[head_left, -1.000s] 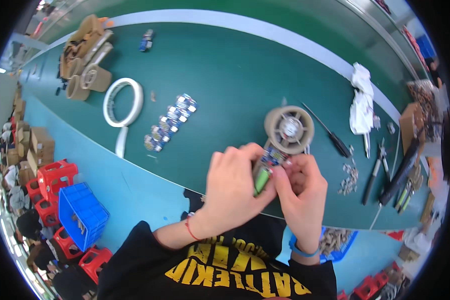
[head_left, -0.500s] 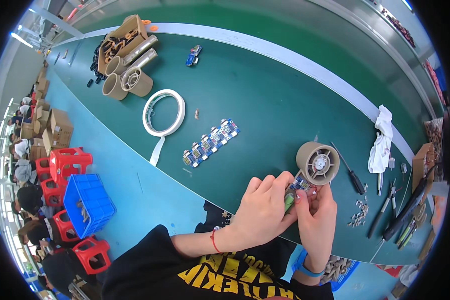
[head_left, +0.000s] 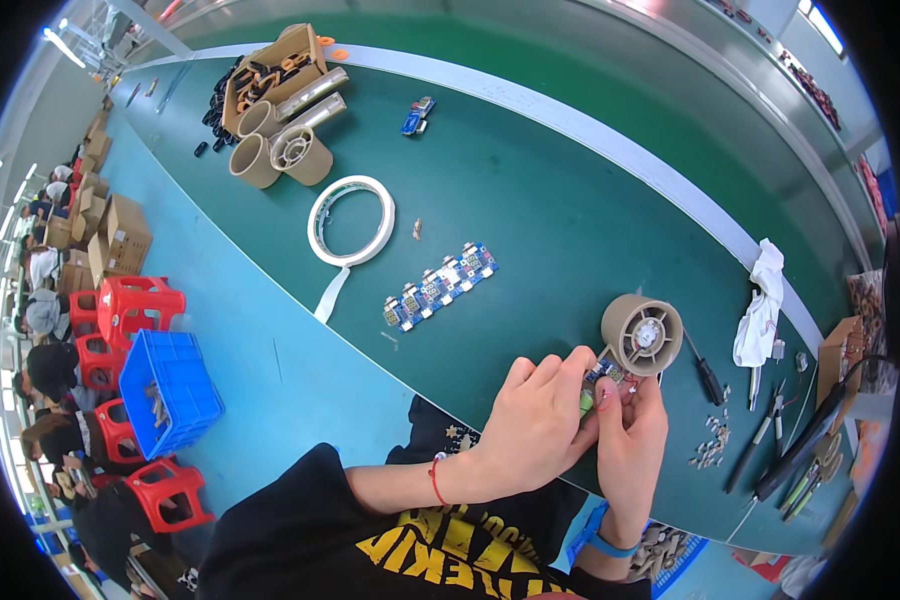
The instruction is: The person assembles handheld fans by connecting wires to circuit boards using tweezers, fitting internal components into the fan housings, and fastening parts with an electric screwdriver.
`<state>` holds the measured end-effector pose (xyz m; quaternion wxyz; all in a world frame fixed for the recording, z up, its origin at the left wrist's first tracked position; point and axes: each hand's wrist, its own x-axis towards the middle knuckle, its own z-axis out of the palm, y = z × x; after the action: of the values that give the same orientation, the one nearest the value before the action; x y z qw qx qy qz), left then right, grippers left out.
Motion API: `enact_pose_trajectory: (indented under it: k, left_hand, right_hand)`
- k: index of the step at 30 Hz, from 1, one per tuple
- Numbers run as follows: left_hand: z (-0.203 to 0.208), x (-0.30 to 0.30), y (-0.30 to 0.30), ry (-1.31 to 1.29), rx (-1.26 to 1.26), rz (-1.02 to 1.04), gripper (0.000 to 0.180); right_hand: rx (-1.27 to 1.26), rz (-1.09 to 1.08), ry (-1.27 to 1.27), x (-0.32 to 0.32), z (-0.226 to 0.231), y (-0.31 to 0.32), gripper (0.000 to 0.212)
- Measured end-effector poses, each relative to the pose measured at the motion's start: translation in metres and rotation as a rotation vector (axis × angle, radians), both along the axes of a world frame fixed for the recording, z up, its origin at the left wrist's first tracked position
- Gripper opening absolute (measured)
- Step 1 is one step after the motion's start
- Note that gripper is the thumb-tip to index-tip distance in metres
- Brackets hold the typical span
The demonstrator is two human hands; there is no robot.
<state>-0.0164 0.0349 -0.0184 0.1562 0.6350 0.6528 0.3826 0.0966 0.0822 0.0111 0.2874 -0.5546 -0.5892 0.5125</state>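
Observation:
My left hand (head_left: 535,425) and my right hand (head_left: 633,435) meet near the table's front edge, fingers closed round a small blue circuit board (head_left: 604,372) with a display. A green piece (head_left: 586,402), partly covered by my left fingers, sits just below the board; I cannot tell its kind. Thin red wires (head_left: 630,382) show by my right fingertips. Right behind the board stands a beige round housing (head_left: 642,335) with a spoked inside and a pale centre. My right fingertips are close under its rim; whether they touch it is unclear.
Left of my hands lie a row of blue boards (head_left: 440,288) and a tape roll (head_left: 352,220). Beige tubes (head_left: 254,162) and a carton (head_left: 275,85) of dark and orange parts stand at far left. A screwdriver (head_left: 705,370), small connectors (head_left: 710,442), pliers (head_left: 760,440) and white cloth (head_left: 760,310) lie right.
The view has shifted slightly, so the table things appear moved a little. Both hands stay closed at the board; the fingers have barely moved.

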Motion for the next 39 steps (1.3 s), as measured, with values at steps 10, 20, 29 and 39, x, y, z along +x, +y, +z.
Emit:
enact_pose_trajectory:
  k: [10, 20, 29, 39]
  left_hand:
    - [-0.001, 0.004, -0.002, -0.010, -0.014, 0.025, 0.055]
    - [0.004, -0.003, 0.003, -0.037, -0.066, 0.019, 0.045]
    - [-0.003, 0.003, 0.006, -0.056, -0.014, 0.015, 0.048]
    - [-0.004, -0.001, 0.008, 0.003, 0.081, -0.009, 0.047]
  right_hand:
    - [0.061, 0.002, -0.092, -0.002, -0.001, -0.003, 0.022]
    - [-0.214, -0.052, 0.278, -0.003, -0.001, 0.003, 0.006]
    - [-0.081, -0.076, 0.097, 0.010, 0.010, 0.002, 0.010]
    - [-0.164, -0.047, 0.209, 0.010, 0.007, 0.000, 0.012]
